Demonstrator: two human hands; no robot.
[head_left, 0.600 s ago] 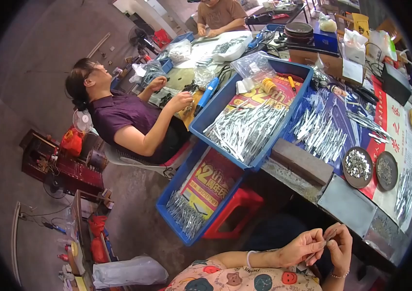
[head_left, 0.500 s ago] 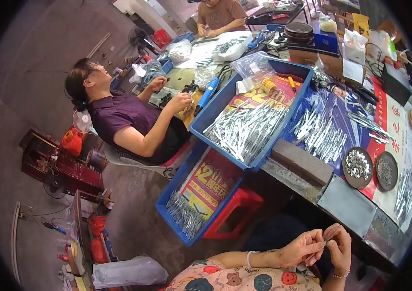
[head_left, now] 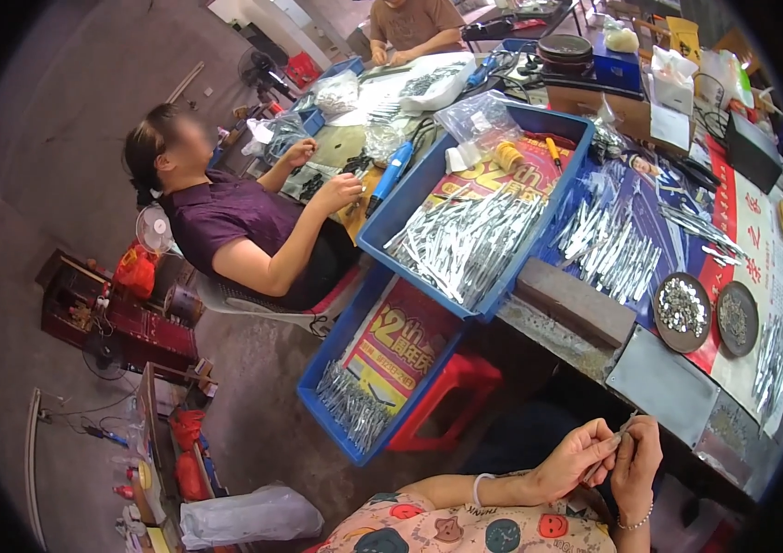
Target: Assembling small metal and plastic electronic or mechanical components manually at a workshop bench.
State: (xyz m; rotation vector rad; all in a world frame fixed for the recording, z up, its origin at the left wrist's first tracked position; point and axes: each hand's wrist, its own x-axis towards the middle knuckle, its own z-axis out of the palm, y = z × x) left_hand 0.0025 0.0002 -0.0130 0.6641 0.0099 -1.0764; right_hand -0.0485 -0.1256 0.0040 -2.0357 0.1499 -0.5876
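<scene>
Close together at the lower right, both my hands are closed with fingertips meeting. My left hand [head_left: 581, 453] pinches a thin grey metal strip [head_left: 623, 430], and my right hand [head_left: 636, 458] grips it too. Only a bit of the strip shows past the fingers; the rest is hidden. Just beyond them lies a flat grey metal plate [head_left: 663, 387] at the table edge. Farther off stand a round dish of small shiny pieces [head_left: 682, 313] and a round dish of small grey parts [head_left: 737, 319]. Loose metal strips [head_left: 609, 249] lie in a pile on the table.
A blue tray [head_left: 568, 189] full of metal strips stands at the table's left edge; a lower blue tray [head_left: 421, 405] sits near a red stool [head_left: 465, 392]. A brown block [head_left: 576, 302] lies along the edge. One co-worker [head_left: 248, 217] sits left, another [head_left: 414, 26] at the far end.
My hands have risen slightly and drawn tighter together, the right one turning inward. A strip's tip now shows above the fingers. The co-worker at left has barely moved.
</scene>
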